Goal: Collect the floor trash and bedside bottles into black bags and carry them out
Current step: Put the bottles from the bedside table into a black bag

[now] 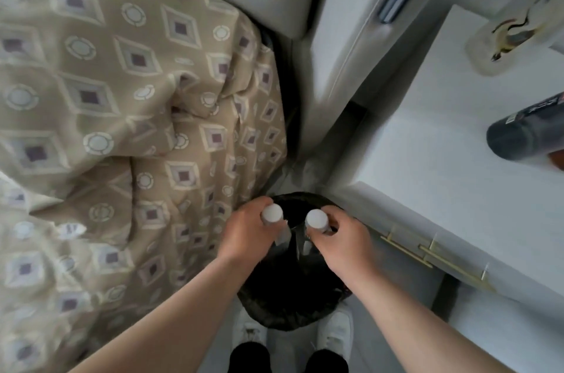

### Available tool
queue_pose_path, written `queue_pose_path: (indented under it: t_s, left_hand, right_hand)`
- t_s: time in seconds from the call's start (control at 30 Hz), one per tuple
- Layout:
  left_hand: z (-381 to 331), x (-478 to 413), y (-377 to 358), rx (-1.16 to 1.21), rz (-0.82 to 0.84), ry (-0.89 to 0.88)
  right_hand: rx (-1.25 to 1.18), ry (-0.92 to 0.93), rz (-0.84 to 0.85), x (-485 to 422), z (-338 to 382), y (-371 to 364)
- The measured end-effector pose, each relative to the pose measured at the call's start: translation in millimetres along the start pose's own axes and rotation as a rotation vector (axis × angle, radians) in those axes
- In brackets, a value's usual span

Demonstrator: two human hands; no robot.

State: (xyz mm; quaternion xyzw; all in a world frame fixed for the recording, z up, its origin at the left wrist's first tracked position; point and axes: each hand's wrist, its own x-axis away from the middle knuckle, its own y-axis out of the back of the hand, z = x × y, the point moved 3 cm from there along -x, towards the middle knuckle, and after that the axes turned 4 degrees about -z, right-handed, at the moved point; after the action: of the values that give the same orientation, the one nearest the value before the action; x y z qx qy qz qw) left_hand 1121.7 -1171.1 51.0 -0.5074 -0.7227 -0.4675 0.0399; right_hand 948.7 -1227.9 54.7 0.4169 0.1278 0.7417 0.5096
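Observation:
A black bag (290, 308) stands open on the floor between the bed and the bedside table, just ahead of my white shoes. My left hand (247, 235) grips a clear bottle with a white cap (272, 214) upright over the bag's mouth. My right hand (341, 241) grips a second clear bottle with a white cap (316, 219) beside it, also over the bag. Both bottle bodies reach down into the dark opening and are mostly hidden by my fingers.
A beige patterned duvet (122, 116) hangs over the bed edge at left, touching the bag. A white bedside table (451, 140) at right carries a dark spray can (525, 134) lying on its side and a tissue box (512, 37). The floor gap is narrow.

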Motion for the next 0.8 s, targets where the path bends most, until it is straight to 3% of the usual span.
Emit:
queue_pose_path:
  t_s: [0.2, 0.47, 0.8]
  left_hand:
    - [15.9, -29.2, -20.8, -0.21, 0.075, -0.045]
    - [17.4, -42.8, -37.4, -0.387, 0.088, -0.163]
    - [28.3, -42.0, -43.9, -0.347, 0.204, -0.19]
  right_hand:
    - [0.012, -0.108, 0.052, -22.8, -26.1, -28.3]
    - [0.227, -0.189, 0.277, -42.7, -52.2, -41.7]
    - [0.148, -0.172, 0.229, -48.2, -46.1, -51.9]
